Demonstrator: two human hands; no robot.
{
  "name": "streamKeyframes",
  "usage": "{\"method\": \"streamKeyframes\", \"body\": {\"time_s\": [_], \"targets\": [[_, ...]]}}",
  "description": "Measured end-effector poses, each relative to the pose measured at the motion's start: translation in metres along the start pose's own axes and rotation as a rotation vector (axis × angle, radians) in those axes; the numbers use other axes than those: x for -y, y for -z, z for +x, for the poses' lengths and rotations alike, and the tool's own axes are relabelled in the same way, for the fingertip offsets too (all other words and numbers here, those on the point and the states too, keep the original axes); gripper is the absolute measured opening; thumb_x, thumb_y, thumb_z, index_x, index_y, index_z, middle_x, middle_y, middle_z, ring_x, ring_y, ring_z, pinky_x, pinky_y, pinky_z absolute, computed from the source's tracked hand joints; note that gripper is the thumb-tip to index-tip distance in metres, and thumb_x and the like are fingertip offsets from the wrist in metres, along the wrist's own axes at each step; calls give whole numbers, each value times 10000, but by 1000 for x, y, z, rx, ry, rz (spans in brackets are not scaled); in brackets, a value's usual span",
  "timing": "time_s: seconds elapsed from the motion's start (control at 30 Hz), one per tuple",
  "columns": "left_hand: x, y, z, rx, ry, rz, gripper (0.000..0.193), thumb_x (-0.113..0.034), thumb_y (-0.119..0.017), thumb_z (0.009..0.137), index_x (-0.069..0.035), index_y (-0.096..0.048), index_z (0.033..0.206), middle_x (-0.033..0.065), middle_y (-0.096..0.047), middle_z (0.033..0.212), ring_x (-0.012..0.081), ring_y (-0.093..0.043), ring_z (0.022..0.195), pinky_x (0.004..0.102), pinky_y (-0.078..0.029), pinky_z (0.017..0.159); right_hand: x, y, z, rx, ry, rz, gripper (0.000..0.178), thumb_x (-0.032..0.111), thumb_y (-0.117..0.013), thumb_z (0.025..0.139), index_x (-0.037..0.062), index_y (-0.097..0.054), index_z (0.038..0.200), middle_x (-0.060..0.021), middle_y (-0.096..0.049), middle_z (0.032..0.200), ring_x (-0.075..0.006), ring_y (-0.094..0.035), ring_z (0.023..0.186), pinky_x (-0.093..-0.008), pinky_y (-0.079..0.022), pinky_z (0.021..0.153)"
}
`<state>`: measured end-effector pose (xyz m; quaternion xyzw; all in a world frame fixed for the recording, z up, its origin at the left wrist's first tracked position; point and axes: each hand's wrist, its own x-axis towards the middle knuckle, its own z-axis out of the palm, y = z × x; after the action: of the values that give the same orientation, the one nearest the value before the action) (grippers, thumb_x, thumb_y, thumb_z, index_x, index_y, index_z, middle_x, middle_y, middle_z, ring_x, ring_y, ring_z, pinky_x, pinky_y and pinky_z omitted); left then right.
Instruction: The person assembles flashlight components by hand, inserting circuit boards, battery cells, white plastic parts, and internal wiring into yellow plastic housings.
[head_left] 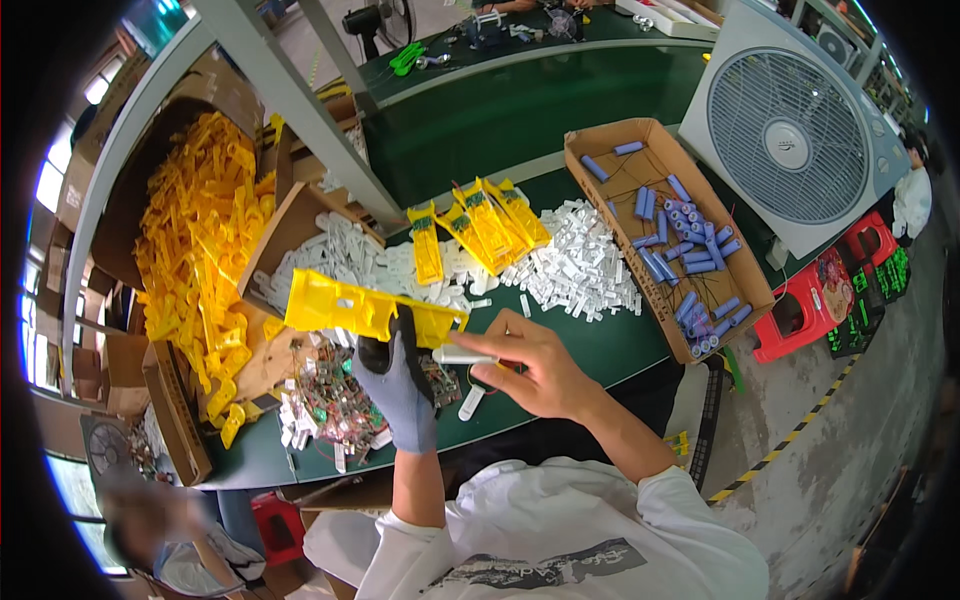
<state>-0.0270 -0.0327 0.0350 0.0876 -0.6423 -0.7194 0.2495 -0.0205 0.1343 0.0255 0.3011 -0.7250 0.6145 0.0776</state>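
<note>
Holding a long yellow shell [335,308] is the L hand [395,380], in a gray & black glove, closed on its low edge. R hand [540,368], bare, pinches a small white strip [462,355] btwn thumb & fingers, right by the shell's R end; can't tell if they touch. Both things are up over the green table [610,345]. Just past them lie a few more yellow shells [485,230], next to a big pile of white pcs [585,265]. To the R: cardboard box [640,168] w/ purple cells [700,258]. Nr the L hand: messy boards & wires [345,395].
</note>
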Motion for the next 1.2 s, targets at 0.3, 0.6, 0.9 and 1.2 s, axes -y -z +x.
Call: {"method": "streamKeyframes", "body": {"time_s": [0.3, 0.6, 0.9, 1.2], "targets": [[11, -14, -10, -63, -36, -122, 227, 73, -660, 817, 59, -564, 1022, 61, -635, 918, 73, -582, 819, 207, -461, 747, -10, -7, -4, -225, -187, 341, 189, -13, -599, 894, -7, -678, 1066, 2, -477, 757, -42, -430, 624, -184, -347, 527], [29, 0, -33, -86, -136, 134, 395, 115, -634, 817, 55, -472, 1172, 99, -575, 1102, 131, -573, 980, 264, -470, 861, -24, -26, 2, -407, 79, -108, 158, -48, -666, 827, 4, -685, 976, -56, -582, 746, -75, -538, 567, -201, -422, 493], [2, 13, -46, 179, 414, -228, 237, -132, -616, 927, -18, -539, 1121, 88, -617, 1001, 165, -611, 902, 317, -513, 751, -49, -40, -12, -518, 71, 176, 282, 67, -735, 793, 10, -639, 1052, -42, -591, 742, -80, -532, 588, -220, -429, 529], [14, 1, -54, -14, 310, -302, 263, 53, -656, 833, -18, -564, 1069, 34, -624, 930, 97, -591, 821, 225, -479, 717, -49, -47, -43, -389, -175, 181, 248, 155, -666, 874, -2, -634, 1063, -74, -669, 808, -79, -582, 602, -215, -428, 541]]}}
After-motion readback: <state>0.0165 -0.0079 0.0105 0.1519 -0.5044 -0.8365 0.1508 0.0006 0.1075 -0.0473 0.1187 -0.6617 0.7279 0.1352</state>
